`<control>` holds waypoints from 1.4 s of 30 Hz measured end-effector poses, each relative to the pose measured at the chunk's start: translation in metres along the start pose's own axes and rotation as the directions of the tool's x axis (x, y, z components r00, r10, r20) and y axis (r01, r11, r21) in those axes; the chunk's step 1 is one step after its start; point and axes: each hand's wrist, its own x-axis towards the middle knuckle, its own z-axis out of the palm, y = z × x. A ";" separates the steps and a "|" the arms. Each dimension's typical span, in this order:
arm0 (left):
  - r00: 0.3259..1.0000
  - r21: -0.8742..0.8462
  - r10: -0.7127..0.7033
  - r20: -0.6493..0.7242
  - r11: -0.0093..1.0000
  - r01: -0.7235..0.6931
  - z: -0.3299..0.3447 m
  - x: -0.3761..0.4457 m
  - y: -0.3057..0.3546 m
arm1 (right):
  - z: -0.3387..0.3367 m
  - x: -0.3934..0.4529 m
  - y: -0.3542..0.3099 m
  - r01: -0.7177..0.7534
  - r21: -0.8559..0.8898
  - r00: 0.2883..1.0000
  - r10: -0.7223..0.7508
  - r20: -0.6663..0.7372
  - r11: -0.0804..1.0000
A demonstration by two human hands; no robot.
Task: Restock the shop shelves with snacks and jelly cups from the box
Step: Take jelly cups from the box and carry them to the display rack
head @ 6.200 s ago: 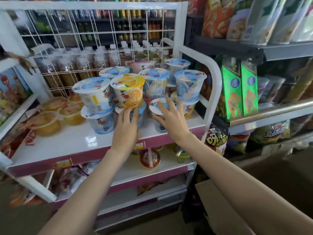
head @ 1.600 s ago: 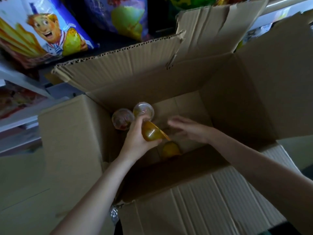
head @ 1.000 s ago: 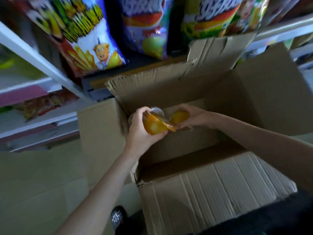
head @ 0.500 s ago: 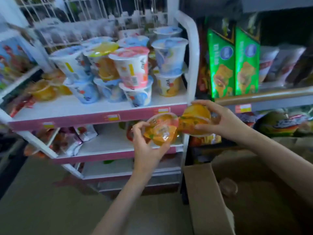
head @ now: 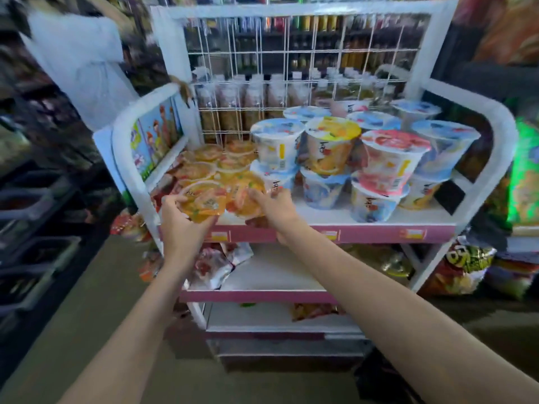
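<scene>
Left hand (head: 180,225), right hand (head: 277,209) each grip jelly cup at top shelf (head: 379,220)

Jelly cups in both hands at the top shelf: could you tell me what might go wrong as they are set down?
1. The left hand holds its jelly cup tilted, over the shelf's front edge; released there, it could tip off.
2. The right hand brings its orange cup close to the stacked tall cups; a nudge might topple that stack.
3. The small cups already there look piled unevenly, so adding more could make them slide.
</scene>
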 end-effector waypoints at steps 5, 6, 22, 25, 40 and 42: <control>1.000 0.197 -0.010 0.005 0.980 0.009 -0.001 0.042 -0.032 | 0.045 -0.014 -0.026 -0.117 0.041 0.992 0.118 -0.038 0.992; 1.000 0.219 0.004 0.010 0.976 -0.007 0.001 0.048 -0.036 | 0.048 -0.011 -0.029 -0.111 0.021 0.993 0.112 -0.045 0.994; 0.869 0.342 0.415 0.270 0.802 -0.490 0.049 0.045 -0.010 | 0.029 0.003 -0.021 -0.038 -0.139 0.998 0.045 0.045 0.990; 0.785 0.337 0.471 0.402 0.721 -0.605 0.045 0.046 -0.015 | 0.020 0.000 -0.022 -0.021 -0.210 0.998 0.031 0.048 0.977; 0.766 0.535 0.297 0.571 0.573 -0.621 0.032 0.064 -0.022 | 0.023 -0.006 -0.027 0.350 -0.680 0.937 -0.246 0.250 0.644; 0.774 0.536 0.257 0.579 0.596 -0.599 0.033 0.069 -0.017 | 0.023 -0.005 -0.025 0.358 -0.680 0.934 -0.237 0.268 0.640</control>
